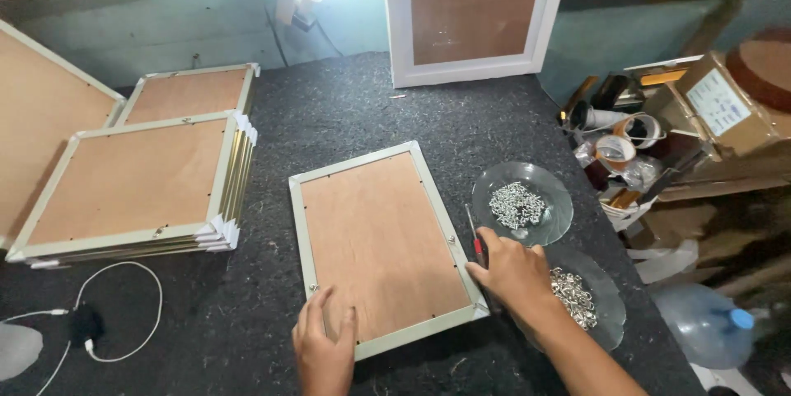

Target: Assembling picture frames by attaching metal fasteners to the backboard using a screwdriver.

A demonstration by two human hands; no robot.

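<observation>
frame (381,248) lying face-down mid-bench on dark felt, looking light and stiff but likely glass-fronted, so best gripped by its pale rails. left hand (324,348) is pressing flat, fingers spread, on the near edge; right hand (512,271) is closing round a red screwdriver (475,241) beside the right rail, dishes of hardware (522,202) just beyond.

We had a frame (383,248) lying face down near the front edge of the worktop (354,107), with our left hand (324,346) on its front edge and our right hand (515,272) at its right edge, on a screwdriver (475,239). Right of the frame sat two dishes toward the right edge, the screw dish (523,202) behind the hanger dish (589,297). A stack of frames (136,186) lay by the left edge, another frame (471,17) stood at the back edge, and a cable (124,313) lay in the front left corner.
</observation>
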